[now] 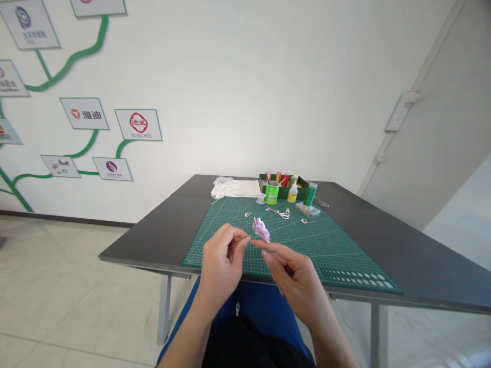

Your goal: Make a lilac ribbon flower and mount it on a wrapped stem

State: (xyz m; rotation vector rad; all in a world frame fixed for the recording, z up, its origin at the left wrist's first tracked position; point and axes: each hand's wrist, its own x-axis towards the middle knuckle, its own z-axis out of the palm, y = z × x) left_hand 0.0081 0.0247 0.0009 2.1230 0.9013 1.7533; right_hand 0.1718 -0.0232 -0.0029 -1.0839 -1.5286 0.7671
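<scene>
A pale purple ruffled flower shows just beyond my fingertips, its lower edge close to my right index finger. My left hand is closed, thumb and index pinched together at the tips; whatever is between them is too small to name. Almost touching it, my right hand has its index finger pointing left and the thumb bent in under it, the other fingers curled. What the right fingers grip is hidden. Both hands are over the near part of the green cutting mat.
White-handled scissors and small purple-white pieces lie on the mat. Behind stand a green tin, a glue bottle, a green thread spool and a dark green box of spools. White material lies at back left.
</scene>
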